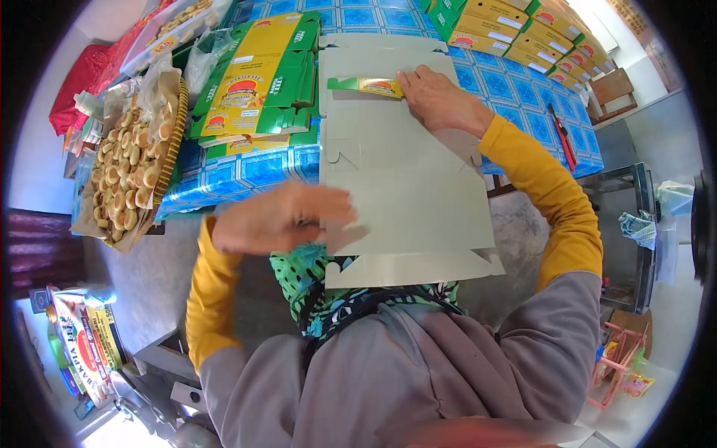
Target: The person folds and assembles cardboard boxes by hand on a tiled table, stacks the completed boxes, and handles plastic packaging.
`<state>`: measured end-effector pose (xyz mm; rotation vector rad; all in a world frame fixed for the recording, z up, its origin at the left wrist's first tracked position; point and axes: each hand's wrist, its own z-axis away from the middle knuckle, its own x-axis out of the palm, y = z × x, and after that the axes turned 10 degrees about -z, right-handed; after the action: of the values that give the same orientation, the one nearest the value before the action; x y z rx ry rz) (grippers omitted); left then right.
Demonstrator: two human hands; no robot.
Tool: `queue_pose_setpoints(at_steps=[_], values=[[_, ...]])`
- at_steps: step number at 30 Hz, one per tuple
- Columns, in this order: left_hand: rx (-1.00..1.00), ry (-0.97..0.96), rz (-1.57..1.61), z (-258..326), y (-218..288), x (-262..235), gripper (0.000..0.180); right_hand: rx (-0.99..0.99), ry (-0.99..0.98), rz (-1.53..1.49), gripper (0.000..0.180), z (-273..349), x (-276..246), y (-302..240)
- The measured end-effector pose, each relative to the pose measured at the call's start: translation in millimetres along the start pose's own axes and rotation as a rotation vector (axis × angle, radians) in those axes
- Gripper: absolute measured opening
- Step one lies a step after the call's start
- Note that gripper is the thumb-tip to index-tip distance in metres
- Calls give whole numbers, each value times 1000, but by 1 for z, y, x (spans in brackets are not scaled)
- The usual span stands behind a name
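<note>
A flat, unfolded cardboard box blank (399, 190) lies in front of me with its plain grey inside up. Its far part rests on the table and its near end reaches over my lap. My right hand (442, 97) presses on the far part, fingers at the end of a folded-over green and yellow printed flap (366, 87). Over the blank's left edge is my left hand (291, 218), smeared by motion, so I cannot make out its fingers clearly. No held thing shows in it.
A stack of green and yellow box blanks (258, 82) lies left of mine. Further left stands a woven tray of small round pastries (123, 172). Folded yellow boxes (515, 33) are piled at the far right. A red-handled cutter (562, 138) lies on the blue tablecloth (500, 86).
</note>
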<state>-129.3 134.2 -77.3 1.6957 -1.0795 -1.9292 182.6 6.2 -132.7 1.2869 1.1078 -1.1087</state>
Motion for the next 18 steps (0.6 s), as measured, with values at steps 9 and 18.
queue_pose_setpoints(at_steps=[9, 18], values=[[-233, 440, -922, -166, -127, -42, 32, 98, 243, -322, 31, -5, 17, 60], [-94, 466, -1327, -178, -143, -31, 14, -115, 430, -94, 13, -13, 30, 51]])
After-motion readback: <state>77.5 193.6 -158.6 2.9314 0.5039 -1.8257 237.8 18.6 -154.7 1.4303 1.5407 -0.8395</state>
